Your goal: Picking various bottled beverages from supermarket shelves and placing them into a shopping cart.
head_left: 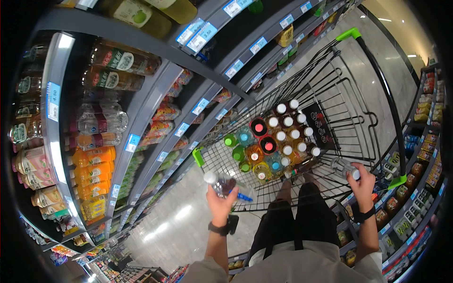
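My left hand (221, 203) is closed around a clear plastic bottle (227, 184) with a white cap, held tilted above the near left corner of the wire shopping cart (212, 162). A narrow blue piece (243, 196) shows beside its fingers; I cannot tell what it is. On the other side, my right hand (363, 186) grips a second clear bottle (340, 166), its white cap toward the palm, over the cart's right part. Between the hands, several drink bottles (281, 136) stand upright in the cart, many white-capped, others with green, red or blue caps.
Tall shelves (155, 94) of drinks line the left, with orange bottles (94, 165) and large tea bottles (125, 61). The cart's black handle (384, 80) has green ends. Shelves of jars and packets (410, 179) curve along the right. Grey shiny floor (163, 226) lies below.
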The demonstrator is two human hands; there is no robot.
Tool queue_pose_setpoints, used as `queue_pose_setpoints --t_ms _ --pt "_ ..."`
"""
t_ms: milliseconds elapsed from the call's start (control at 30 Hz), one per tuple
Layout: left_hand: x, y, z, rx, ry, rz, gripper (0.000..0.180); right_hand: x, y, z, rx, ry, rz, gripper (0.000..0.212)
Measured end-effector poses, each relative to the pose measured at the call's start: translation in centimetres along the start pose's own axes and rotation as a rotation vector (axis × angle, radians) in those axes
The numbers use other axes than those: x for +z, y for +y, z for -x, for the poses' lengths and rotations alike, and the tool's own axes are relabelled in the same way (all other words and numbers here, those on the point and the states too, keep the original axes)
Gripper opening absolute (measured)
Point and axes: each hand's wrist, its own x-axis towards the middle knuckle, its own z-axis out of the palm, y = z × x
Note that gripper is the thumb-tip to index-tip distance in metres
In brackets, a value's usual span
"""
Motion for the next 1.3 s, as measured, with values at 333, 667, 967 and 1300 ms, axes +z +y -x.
queue_pose_setpoints --t_ms 333,667,967,1300 --pt "7.9 12.4 -13.3 0.53 0.145 -0.111 0.062 -5.4 -15.6 -16.3 -0.272 -0.004 -0.364 0.021" --pt "14.7 14.0 -21.9 0.42 0.262 0.091 0.056 10.7 -22.2 -34.6 -0.262 0.041 -1.177 0.02" --pt "15.3 11.2 -29.1 0.493 0.113 0.128 0.076 16.4 -24.9 -39.3 -0.39 0.037 -1.022 0.025" --pt "14.5 10.8 -31.1 0.572 0.137 0.07 0.066 18.8 -25.6 -41.1 -0.534 -0.14 -0.841 0.03"
